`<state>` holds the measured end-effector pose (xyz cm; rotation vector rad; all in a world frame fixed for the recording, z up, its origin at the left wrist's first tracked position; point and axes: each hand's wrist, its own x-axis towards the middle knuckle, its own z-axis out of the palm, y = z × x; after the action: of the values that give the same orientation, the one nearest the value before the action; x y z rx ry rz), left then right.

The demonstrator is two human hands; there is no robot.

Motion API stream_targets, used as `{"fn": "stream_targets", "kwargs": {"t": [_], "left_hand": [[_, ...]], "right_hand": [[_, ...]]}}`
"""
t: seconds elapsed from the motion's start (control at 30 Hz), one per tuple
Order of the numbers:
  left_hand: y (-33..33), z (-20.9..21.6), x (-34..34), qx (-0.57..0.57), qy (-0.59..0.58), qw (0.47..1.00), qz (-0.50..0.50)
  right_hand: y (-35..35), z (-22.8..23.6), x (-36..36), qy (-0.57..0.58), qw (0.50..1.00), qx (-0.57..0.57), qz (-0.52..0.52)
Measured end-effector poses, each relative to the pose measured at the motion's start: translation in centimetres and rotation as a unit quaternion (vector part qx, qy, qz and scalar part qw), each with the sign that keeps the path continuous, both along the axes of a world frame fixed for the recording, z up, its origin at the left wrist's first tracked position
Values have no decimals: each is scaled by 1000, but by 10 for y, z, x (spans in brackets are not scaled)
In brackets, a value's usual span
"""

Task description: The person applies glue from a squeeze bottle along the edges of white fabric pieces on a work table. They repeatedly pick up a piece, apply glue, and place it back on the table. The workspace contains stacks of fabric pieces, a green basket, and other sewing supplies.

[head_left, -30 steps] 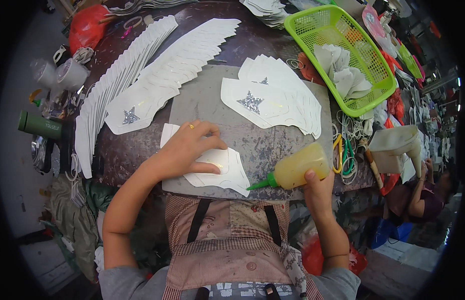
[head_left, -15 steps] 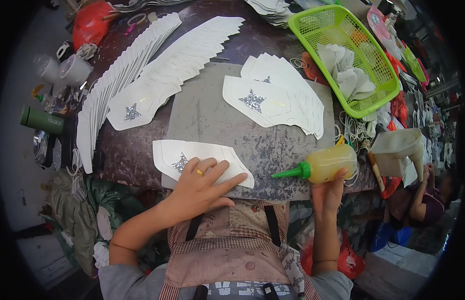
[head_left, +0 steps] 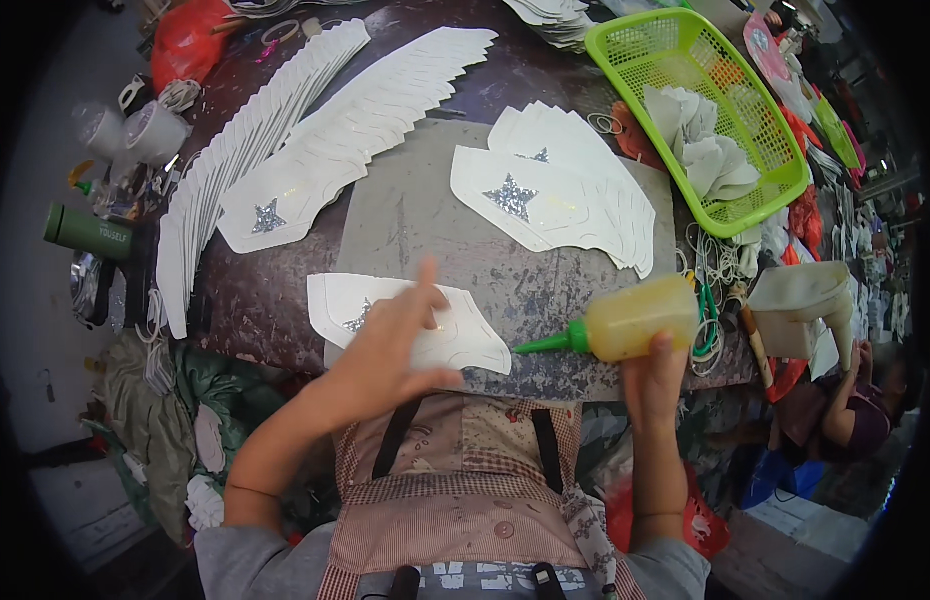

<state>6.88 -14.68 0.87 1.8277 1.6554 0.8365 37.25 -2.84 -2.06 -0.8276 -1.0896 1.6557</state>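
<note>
Near the front edge of the grey board (head_left: 425,200) lies a white shoe-upper piece (head_left: 470,330) with a silver glitter star, partly covered by my left hand (head_left: 390,335). That hand is somewhat blurred, with its index finger raised and thumb stretched out; whether it touches the piece I cannot tell. In my right hand (head_left: 655,375) is a squeeze bottle (head_left: 635,322) of yellowish liquid, tipped on its side. Its green nozzle (head_left: 552,340) points left, the tip close to the piece's right end. More starred white pieces (head_left: 560,205) overlap in a stack farther back on the board.
Two long fanned rows of white pieces (head_left: 355,125) spread across the dark table at left. A green basket (head_left: 730,215) with white pieces stands at back right, near a pale plastic container (head_left: 795,300). Scissors (head_left: 707,325) lie behind the bottle. A green flask (head_left: 85,232) is at far left.
The bottle has moved left, bringing its nozzle tip near the white piece. My left hand's fingers have lifted from lying across the piece, the index finger now pointing up.
</note>
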Motion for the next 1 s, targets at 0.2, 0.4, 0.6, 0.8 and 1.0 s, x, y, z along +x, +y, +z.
{"fn": "stream_targets", "kwargs": {"t": [0.2, 0.4, 0.6, 0.8, 1.0], "left_hand": [[22, -12, -23, 120, 177, 977, 25], [21, -16, -23, 126, 123, 984, 34], [20, -15, -24, 132, 132, 982, 25], [18, -19, -22, 163, 125, 978, 17], [16, -17, -19, 185, 117, 976, 15]], "right_hand": [[24, 20, -44, -58, 997, -31, 31], [30, 22, -53, -86, 994, -39, 54], [24, 26, -41, -108, 992, -45, 35], [12, 21, -21, -141, 990, -25, 11], [0, 19, -13, -160, 987, -14, -19]]}}
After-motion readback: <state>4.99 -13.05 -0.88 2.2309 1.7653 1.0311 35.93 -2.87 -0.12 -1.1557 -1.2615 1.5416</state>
